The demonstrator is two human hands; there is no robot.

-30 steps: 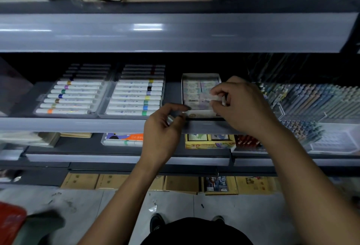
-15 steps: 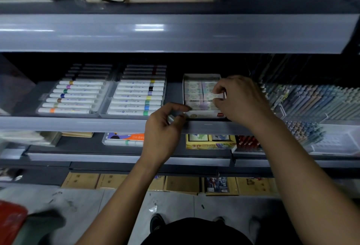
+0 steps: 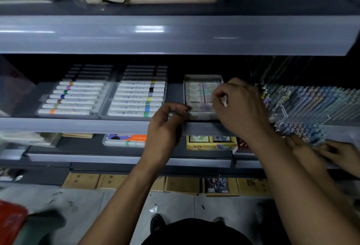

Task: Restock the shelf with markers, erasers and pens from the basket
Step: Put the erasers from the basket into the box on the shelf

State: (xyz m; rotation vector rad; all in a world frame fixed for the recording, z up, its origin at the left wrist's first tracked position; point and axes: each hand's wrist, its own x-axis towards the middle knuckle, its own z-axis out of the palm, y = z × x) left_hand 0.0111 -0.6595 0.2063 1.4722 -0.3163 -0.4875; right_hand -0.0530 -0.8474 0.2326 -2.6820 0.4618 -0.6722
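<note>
While the right hand [image 3: 240, 106] pinches what looks like an eraser above the eraser box [image 3: 202, 96] at frame centre, the left hand [image 3: 165, 126], fingers curled, steadies its front edge; next, seat the eraser squarely in its row.

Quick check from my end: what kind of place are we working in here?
Most likely a stationery shop aisle: tiered grey shelving holds trays of markers, a box of packaged erasers and dense rows of pens, with more boxed stock below.
</note>
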